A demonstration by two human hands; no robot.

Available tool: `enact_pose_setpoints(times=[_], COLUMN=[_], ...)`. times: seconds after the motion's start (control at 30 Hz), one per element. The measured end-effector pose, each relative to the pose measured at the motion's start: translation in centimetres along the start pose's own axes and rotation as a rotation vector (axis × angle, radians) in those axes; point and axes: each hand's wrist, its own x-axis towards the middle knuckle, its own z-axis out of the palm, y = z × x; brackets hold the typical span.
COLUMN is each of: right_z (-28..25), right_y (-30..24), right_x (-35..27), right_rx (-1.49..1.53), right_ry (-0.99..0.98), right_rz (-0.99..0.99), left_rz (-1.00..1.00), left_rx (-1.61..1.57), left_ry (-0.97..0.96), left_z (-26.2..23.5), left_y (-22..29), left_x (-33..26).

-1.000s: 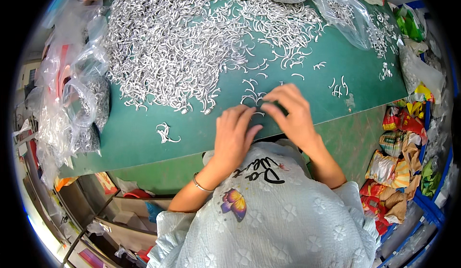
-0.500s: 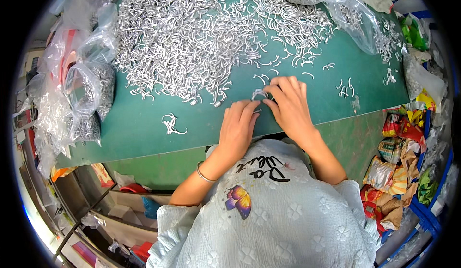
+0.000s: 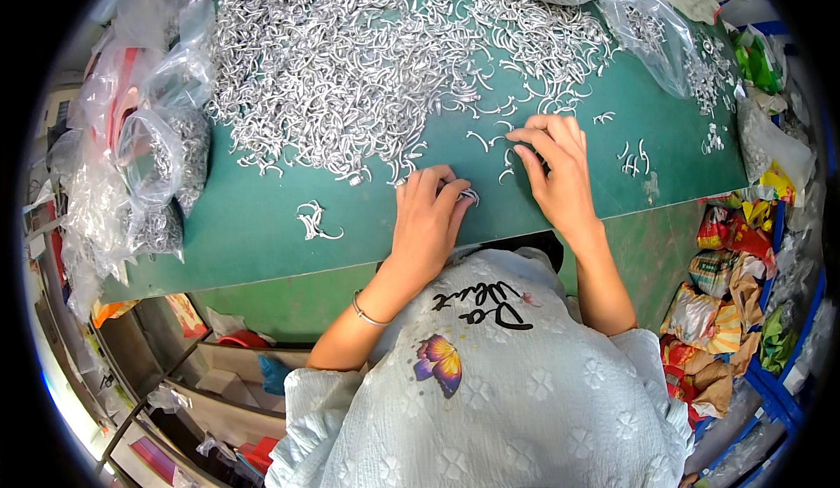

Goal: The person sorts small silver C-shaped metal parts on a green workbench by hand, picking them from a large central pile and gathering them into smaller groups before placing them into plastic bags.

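My left hand [image 3: 426,221] is closed, thumb against fingers, around a few small curved silver metal pieces [image 3: 471,195] whose ends poke out at the fingertips. Apart from it, my right hand [image 3: 560,173] hovers over the green table with bent fingers and a gap between thumb and index; nothing shows in it. Beside its fingertips lie loose curved metal pieces [image 3: 507,166]. A large heap of the same pieces [image 3: 332,68] spreads across the far side of the table. One small cluster [image 3: 313,222] rests to the left of my left hand.
Clear plastic bags [image 3: 157,164] filled with metal pieces crowd the table's left end. Another plastic bag [image 3: 652,42] lies at the far right, near smaller metal parts [image 3: 707,77]. Several pieces [image 3: 633,159] lie right of my right hand. Colourful packets [image 3: 709,304] stand beyond the table's right edge.
My hands have moved apart. The left drew slightly nearer and the right shifted right, its thumb and index now separated. The curved pieces between them are now at my left fingertips.
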Motion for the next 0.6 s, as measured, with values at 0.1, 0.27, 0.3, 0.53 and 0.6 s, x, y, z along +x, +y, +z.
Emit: enact_pose_setpoints(times=[0.1, 0.27, 0.3, 0.53, 0.6], right_z=[0.8, 2.9, 2.9, -6.8, -7.3], right_y=[-1.0, -2.0, -2.0, 4.8, 5.9], right_x=[0.3, 1.4, 1.3, -3.4, -4.3], right_rx=[-0.055, -0.213, -0.209, -0.484, -0.527], right_ry=[0.005, -0.022, -0.034, 0.213, 0.14], right_rz=[-0.018, -0.108, -0.134, 0.308, 0.328], left_rz=[0.018, 0.007, -0.003, -0.177, -0.276], left_rx=[0.017, -0.029, -0.049, 0.126, 0.197], left_ry=[0.014, 0.027, 0.041, 0.183, 0.263], left_z=[0.1, -0.1, -0.1, -2.3, -2.9], left_y=[0.1, 0.2, 0.1, -1.7, -2.5], left_x=[-0.3, -0.8, -1.2, -4.7, -6.0])
